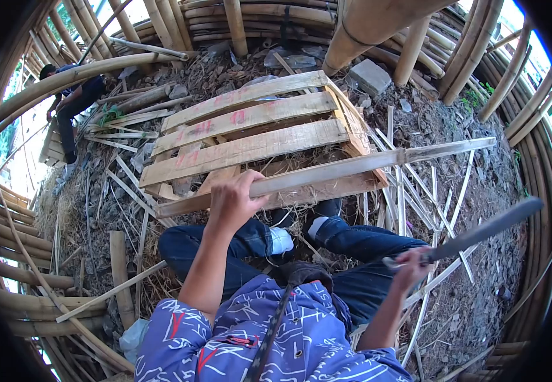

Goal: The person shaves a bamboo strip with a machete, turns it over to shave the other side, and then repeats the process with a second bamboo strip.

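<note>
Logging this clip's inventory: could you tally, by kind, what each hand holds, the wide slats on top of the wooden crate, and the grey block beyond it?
Long blade, in the right hand: 1
Long strip, in the left hand: 1
Wide top slats: 3
Grey block: 1
Total: 6

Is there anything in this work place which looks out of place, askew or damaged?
The wooden crate looks askew: its top slats end unevenly, with uneven gaps, though lens distortion may exaggerate this. Straw shows in its near opening, and loose strips lie untidily around it. I see no clear breakage.
</note>
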Available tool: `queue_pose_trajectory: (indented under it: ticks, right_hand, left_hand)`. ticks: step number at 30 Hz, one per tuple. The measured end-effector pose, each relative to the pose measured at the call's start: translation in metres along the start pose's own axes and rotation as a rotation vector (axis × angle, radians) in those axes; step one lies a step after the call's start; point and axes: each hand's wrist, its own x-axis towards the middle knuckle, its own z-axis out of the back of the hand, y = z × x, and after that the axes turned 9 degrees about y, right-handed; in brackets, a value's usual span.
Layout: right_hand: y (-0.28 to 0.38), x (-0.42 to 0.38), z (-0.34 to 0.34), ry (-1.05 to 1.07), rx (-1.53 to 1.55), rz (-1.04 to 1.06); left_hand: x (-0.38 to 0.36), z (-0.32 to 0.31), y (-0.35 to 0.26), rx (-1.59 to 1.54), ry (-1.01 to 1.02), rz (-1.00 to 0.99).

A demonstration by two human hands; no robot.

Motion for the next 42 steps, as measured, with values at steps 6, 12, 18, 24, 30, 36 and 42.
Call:
queue_pose_trajectory:
  ticks: [6,12,18,24,30,36,42]
  right_hand:
    - [-0.002,-0.048,-0.068,0.436,-0.195,-0.146]
    - [0.008,-0.056,-0.095,0.745,-0.37,0.094]
    - [0.024,-0.052,-0.091,0.84,-0.547,0.071]
    - [0.034,-0.049,-0.091,0.843,-0.686,0.098]
    - [0.034,-0.04,-0.103,0.818,-0.722,0.018]
    - [0.035,-0.02,-0.091,0.71,-0.826,0.128]
    - [0.033,0.011,-0.057,0.445,-0.959,0.132]
  left_hand:
    - [0.0,0.008,-0.02,-0.044,-0.006,0.028]
    - [-0.007,0.023,-0.019,-0.09,-0.078,0.096]
    - [-0.006,0.023,-0.005,-0.061,-0.138,0.125]
    - [-0.003,0.019,-0.024,-0.104,-0.117,0.139]
    - [-0.019,-0.019,-0.04,-0.211,-0.109,-0.003]
    - [-0.035,-0.034,-0.041,-0.233,-0.071,0.002]
    - [-0.041,-0.031,-0.015,-0.256,-0.213,0.111]
